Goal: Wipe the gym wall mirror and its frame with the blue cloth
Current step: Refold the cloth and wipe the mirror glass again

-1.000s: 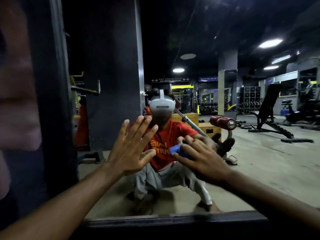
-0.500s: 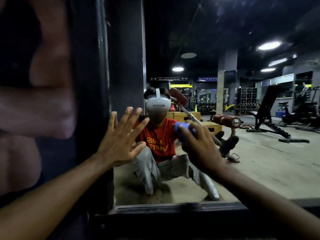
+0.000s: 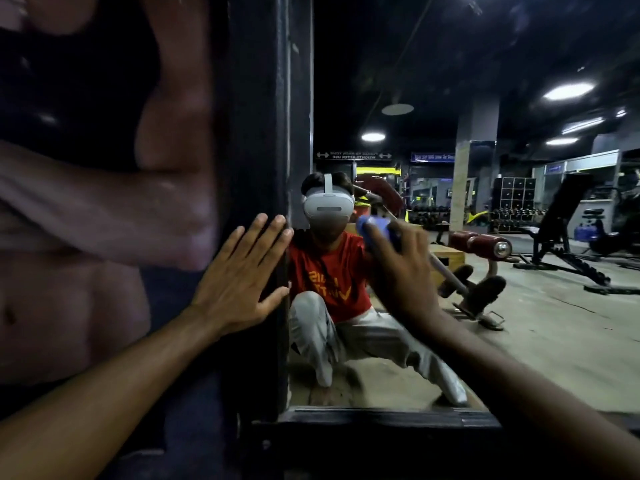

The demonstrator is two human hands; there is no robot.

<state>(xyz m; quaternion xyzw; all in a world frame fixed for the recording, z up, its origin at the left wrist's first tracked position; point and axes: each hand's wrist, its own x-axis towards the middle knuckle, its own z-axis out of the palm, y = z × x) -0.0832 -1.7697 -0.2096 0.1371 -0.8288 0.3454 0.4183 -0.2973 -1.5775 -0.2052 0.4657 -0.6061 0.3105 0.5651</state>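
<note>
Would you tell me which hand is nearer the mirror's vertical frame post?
Left. The left hand rests flat on the frame post; the right hand holds the blue cloth on the glass, further right.

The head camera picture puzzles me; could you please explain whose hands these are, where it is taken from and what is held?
No machine here: a person wears one camera on the head, so you look out over their own arms. The left hand lies flat, fingers straight, against the dark upright of the frame. The right hand grips the blue cloth up at the mirror. The crouching figure in the red shirt is that person's reflection. The blurred torso at left looks like a wall poster.
</note>
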